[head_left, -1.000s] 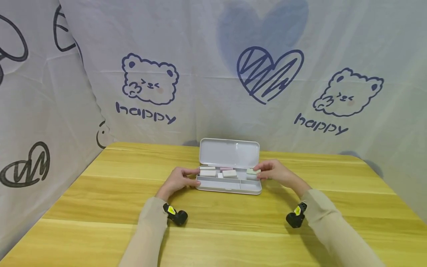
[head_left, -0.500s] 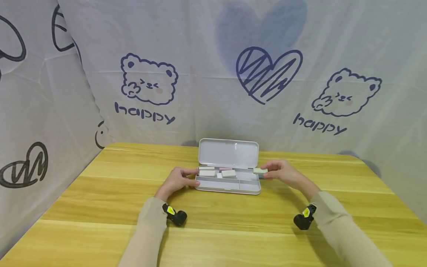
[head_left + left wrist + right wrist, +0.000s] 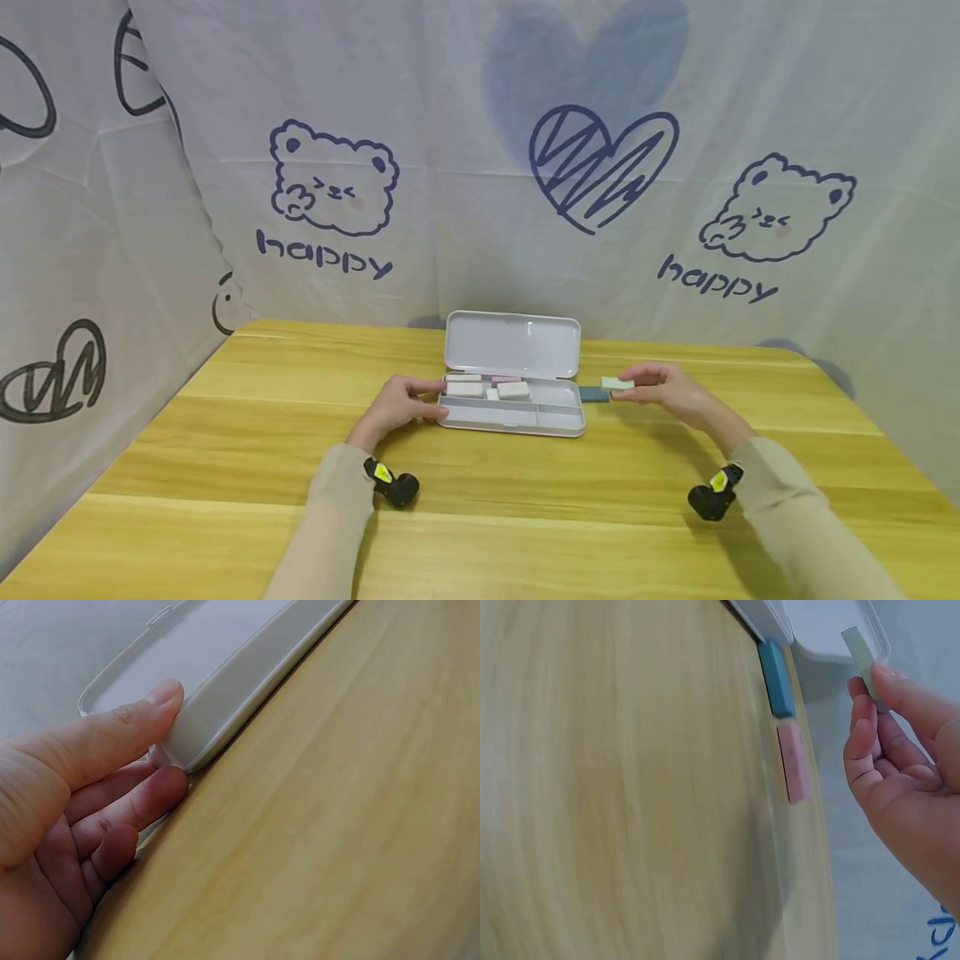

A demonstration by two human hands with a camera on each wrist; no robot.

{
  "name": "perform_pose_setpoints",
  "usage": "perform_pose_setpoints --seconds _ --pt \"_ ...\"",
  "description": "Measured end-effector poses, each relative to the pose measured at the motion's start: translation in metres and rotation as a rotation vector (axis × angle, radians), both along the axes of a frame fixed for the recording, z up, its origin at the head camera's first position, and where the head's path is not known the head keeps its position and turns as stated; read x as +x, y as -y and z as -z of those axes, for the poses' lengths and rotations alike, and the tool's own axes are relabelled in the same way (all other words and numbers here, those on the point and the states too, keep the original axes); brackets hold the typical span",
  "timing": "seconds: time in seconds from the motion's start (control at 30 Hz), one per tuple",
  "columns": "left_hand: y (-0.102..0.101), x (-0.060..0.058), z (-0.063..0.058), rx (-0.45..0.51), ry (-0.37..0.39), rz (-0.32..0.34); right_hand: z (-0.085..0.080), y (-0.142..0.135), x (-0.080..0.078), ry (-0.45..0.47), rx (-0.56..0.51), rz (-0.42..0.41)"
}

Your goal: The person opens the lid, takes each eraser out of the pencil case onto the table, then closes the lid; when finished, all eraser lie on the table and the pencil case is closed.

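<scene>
A white pencil case (image 3: 487, 414) lies open on the wooden table, its lid (image 3: 513, 344) tilted up at the back. My left hand (image 3: 397, 408) holds the case's left end; in the left wrist view the thumb (image 3: 139, 720) lies over the rim and the fingers sit against the outside. To the right of the case, above the table, my right hand (image 3: 669, 395) pinches a pale green eraser (image 3: 860, 656) between thumb and fingers. A blue eraser (image 3: 777, 679) lies against the case's right end, with a pink eraser (image 3: 793, 763) in line beyond it.
Inside the case's back compartment, several white erasers (image 3: 465, 389) and a pink piece (image 3: 506, 379) lie toward the left and middle. Dividers split the front into two narrow compartments. A printed cloth (image 3: 480, 250) hangs right behind the table's far edge.
My right hand has lifted the pale green eraser out of the case and carried it right, past the case's end. The blue eraser has come into sight there. My left hand stays put.
</scene>
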State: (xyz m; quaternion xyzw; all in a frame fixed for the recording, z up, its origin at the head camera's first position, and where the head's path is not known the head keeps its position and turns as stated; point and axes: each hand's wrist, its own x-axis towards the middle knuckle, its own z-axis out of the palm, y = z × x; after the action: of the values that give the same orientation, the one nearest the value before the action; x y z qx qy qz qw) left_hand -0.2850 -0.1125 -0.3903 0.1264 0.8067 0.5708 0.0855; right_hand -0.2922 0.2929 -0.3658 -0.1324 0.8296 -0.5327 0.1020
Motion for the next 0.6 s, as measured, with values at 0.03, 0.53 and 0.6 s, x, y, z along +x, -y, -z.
perform_pose_setpoints --seconds 0.03,0.53,0.6 --pt "0.000 0.003 -0.004 -0.003 -0.001 0.002 0.000 -0.003 0.001 -0.007 0.005 0.001" --pt "0.002 -0.011 0.016 -0.014 0.006 -0.038 -0.004 -0.036 0.001 -0.016 0.043 0.073" --pt "0.002 -0.012 0.016 -0.017 0.009 -0.043 -0.003 -0.040 -0.001 -0.021 0.040 0.079"
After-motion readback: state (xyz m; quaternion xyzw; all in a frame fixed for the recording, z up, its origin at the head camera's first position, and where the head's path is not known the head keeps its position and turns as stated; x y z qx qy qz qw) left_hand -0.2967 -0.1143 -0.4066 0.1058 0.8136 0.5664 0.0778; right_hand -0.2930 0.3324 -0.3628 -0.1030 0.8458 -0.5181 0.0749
